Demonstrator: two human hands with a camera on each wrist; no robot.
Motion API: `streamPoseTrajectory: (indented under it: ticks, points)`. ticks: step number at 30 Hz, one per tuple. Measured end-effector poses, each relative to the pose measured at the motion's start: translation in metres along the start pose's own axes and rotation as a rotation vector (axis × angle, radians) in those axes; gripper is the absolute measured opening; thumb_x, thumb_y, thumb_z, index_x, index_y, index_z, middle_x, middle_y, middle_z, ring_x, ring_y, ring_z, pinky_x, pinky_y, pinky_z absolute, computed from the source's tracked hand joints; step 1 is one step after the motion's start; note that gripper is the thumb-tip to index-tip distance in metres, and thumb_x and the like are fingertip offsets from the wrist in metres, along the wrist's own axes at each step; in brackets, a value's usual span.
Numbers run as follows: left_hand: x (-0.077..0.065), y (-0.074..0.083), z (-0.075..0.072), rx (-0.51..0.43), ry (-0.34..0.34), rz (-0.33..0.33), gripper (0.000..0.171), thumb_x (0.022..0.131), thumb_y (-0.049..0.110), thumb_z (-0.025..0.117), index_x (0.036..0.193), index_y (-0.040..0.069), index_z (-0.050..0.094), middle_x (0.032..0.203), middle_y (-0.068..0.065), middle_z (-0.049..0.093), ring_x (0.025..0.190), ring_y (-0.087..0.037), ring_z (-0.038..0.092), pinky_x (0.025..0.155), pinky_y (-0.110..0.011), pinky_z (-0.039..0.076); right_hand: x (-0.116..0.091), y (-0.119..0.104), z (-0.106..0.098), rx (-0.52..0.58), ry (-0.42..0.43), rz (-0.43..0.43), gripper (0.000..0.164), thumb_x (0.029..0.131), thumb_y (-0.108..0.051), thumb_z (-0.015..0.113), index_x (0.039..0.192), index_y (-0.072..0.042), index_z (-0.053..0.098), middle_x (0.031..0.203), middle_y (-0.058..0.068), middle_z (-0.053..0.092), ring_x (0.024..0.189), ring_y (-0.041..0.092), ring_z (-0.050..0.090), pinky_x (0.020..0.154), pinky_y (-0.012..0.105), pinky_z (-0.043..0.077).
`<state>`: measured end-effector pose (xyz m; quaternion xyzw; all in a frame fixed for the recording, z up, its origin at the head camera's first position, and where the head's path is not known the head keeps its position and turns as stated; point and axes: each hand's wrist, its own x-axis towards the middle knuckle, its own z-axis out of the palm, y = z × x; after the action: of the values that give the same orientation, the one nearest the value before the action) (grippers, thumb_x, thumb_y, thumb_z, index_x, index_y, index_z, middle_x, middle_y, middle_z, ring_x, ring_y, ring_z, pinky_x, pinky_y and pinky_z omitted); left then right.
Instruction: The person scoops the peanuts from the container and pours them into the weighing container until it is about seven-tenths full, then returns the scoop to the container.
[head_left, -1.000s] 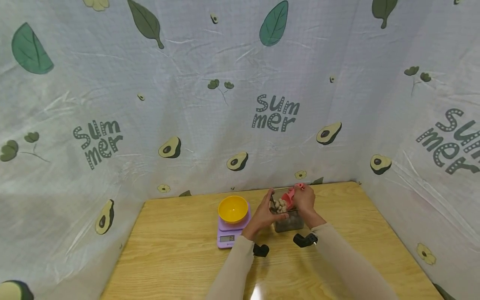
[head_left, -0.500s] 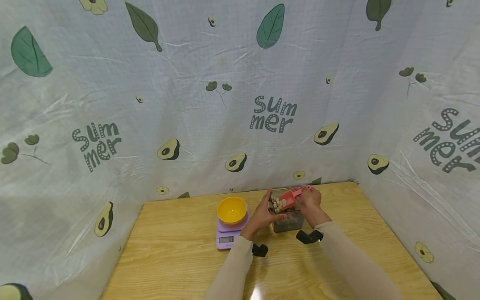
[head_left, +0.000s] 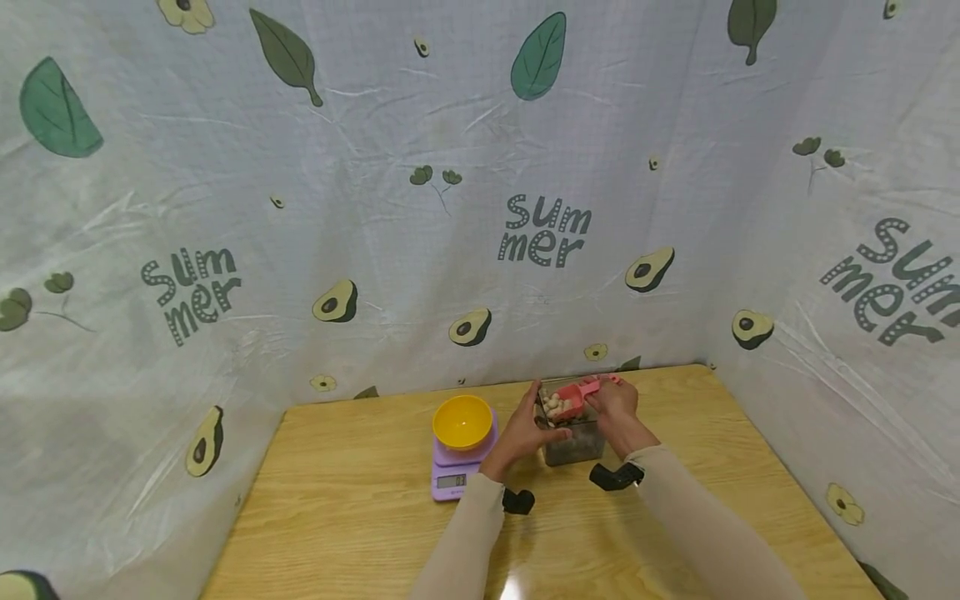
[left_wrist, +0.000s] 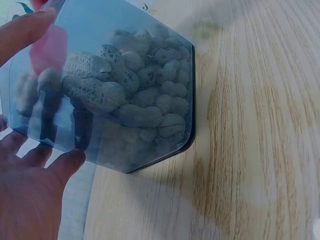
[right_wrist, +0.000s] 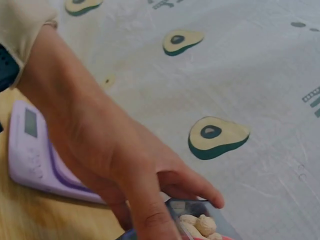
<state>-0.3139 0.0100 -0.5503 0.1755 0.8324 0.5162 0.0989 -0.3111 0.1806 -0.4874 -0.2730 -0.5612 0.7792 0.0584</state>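
Observation:
My left hand grips the near left corner of a clear container, thumb in front and fingers along its side. Inside are unshelled peanuts, seen through the wall as a pile of peanuts in the left wrist view. My right hand holds the handle of a red scoop, whose bowl lies among the peanuts, mouth to the left. The right wrist view shows the left hand at the container and some peanuts at the bottom edge; the right hand is outside it.
Left of the container stands a purple kitchen scale with a yellow bowl on it. Its display is lit but too small to read surely. A patterned white sheet hangs behind the wooden table.
The red scoop has swung from a steep slant to a flatter one, its mouth now toward the peanuts at left. My right hand shifted right, then slightly back. My left hand stayed on the container.

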Motion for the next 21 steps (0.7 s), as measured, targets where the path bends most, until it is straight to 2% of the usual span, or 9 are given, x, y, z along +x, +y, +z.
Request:
streamPoseTrajectory:
  ticks: [8, 16, 21]
  points:
    - [-0.001, -0.001, -0.002, 0.01, -0.011, -0.001, 0.108, 0.079, 0.04, 0.081, 0.159, 0.029, 0.01, 0.166, -0.008, 0.017, 0.15, -0.035, 0.025, 0.119, -0.057, 0.026, 0.003, -0.005, -0.008, 0.142, 0.028, 0.084, 0.043, 0.107, -0.01, 0.031, 0.148, 0.0, 0.038, 0.147, 0.021, 0.049, 0.132, 0.028, 0.053, 0.108, 0.036, 0.046]
    - [-0.003, 0.0, -0.003, 0.008, -0.018, 0.001, 0.108, 0.08, 0.04, 0.08, 0.159, 0.028, 0.008, 0.166, -0.008, 0.017, 0.15, -0.035, 0.025, 0.118, -0.057, 0.027, -0.002, -0.014, -0.022, 0.33, -0.085, 0.169, 0.05, 0.108, -0.01, 0.027, 0.156, -0.003, 0.02, 0.157, 0.017, 0.035, 0.142, 0.025, 0.04, 0.115, 0.033, 0.035]
    - [-0.003, 0.002, -0.004, 0.007, -0.021, -0.004, 0.109, 0.079, 0.04, 0.081, 0.159, 0.029, 0.008, 0.166, -0.008, 0.016, 0.15, -0.035, 0.025, 0.119, -0.057, 0.026, -0.006, -0.018, -0.027, 0.388, -0.102, 0.198, 0.051, 0.107, -0.01, 0.025, 0.157, -0.005, 0.016, 0.16, 0.015, 0.03, 0.145, 0.023, 0.035, 0.116, 0.03, 0.033]
